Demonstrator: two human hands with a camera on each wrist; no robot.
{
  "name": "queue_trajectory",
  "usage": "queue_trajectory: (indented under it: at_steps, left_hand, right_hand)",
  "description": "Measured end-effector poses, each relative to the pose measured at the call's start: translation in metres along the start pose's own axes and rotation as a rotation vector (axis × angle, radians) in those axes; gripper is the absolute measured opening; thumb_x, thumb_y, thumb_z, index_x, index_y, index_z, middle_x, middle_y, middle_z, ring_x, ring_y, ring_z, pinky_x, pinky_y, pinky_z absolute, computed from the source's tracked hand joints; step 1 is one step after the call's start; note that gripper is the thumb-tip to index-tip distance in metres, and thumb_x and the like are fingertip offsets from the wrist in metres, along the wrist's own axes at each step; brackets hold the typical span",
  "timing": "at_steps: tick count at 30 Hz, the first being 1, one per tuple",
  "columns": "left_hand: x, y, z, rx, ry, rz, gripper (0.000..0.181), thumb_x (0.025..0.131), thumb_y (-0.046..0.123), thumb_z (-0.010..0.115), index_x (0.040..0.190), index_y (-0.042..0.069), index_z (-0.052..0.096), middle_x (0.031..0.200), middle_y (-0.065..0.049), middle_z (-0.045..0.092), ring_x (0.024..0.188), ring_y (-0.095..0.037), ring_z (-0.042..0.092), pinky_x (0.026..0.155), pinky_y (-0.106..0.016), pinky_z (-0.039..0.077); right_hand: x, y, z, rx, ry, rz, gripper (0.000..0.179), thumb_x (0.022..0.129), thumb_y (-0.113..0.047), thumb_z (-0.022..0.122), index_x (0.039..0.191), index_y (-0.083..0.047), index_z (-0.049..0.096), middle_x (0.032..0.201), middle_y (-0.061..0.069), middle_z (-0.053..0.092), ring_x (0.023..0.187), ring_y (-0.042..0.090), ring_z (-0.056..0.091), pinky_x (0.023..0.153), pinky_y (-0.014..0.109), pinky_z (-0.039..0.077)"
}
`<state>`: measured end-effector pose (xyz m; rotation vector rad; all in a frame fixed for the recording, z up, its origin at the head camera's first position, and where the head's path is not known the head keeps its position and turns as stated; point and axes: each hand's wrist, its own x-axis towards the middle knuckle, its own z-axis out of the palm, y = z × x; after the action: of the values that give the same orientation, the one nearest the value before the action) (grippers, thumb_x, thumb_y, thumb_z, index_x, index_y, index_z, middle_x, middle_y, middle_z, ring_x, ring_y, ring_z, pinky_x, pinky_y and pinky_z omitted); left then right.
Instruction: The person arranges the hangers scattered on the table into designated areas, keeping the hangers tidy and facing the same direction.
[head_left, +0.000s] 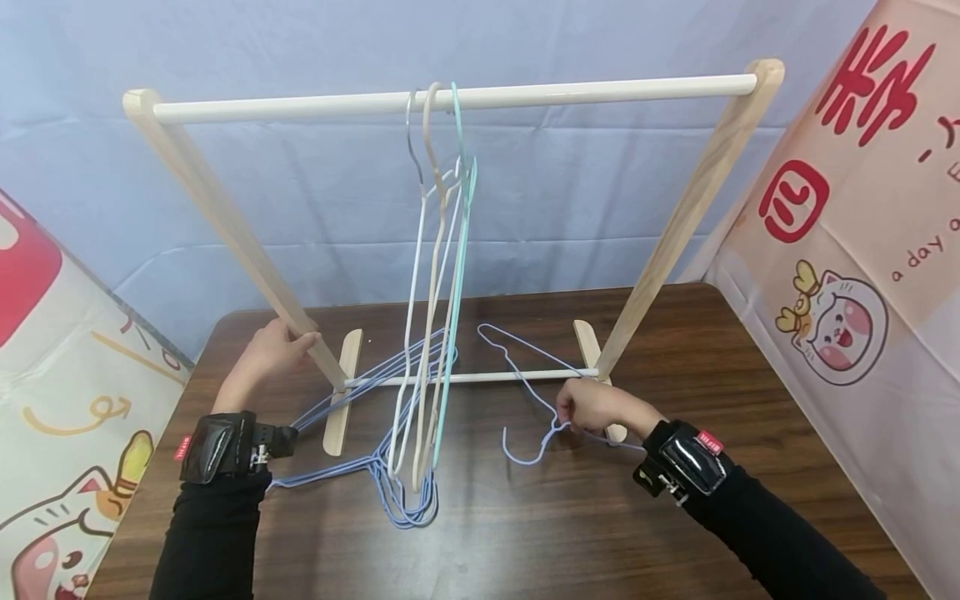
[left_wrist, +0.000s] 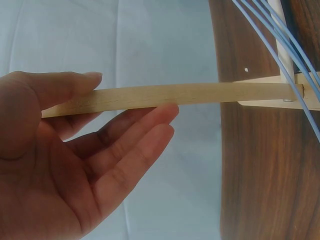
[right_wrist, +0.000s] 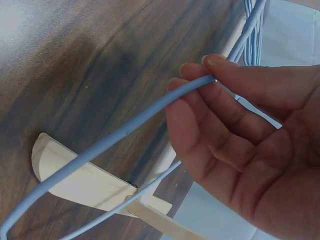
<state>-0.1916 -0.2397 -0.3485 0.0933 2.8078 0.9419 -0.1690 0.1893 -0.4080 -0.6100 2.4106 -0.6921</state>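
My left hand (head_left: 272,354) holds the left wooden post (left_wrist: 200,93) of the rack, thumb on one side and fingers on the other. On the right, my right hand (head_left: 600,403) pinches a blue clothes hanger (right_wrist: 120,131) near the base of its hook, between thumb and fingertips. Its hook (head_left: 528,461) points toward the front left, and its far end lies by the rack's lower bar (head_left: 487,377). Several more blue hangers (head_left: 375,461) lie in a bunch on the table at the left, hooks toward the front.
From the white top rail (head_left: 570,93) hang several hangers: a white hanger (head_left: 414,333), a beige hanger (head_left: 429,333) and a mint-green hanger (head_left: 459,283) among them. Wooden feet (head_left: 588,350) stand on the brown table (head_left: 510,533). Pale blue cloth (head_left: 555,208) covers the back.
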Motion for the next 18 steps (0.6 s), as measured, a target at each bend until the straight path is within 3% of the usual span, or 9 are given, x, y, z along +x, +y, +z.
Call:
queue_trajectory:
  at_steps: [18]
  left_hand:
    - [0.000, -0.001, 0.000, 0.002, -0.003, 0.004, 0.043, 0.097, 0.022, 0.043, 0.124, -0.011, 0.046, 0.107, -0.033, 0.057, 0.084, -0.035, 0.064, 0.067, -0.040, 0.047]
  right_hand:
    - [-0.002, -0.002, -0.015, 0.036, -0.002, -0.022, 0.023, 0.064, 0.018, 0.054, 0.066, -0.005, 0.059, 0.054, 0.000, 0.054, 0.038, 0.006, 0.042, 0.039, 0.019, 0.037]
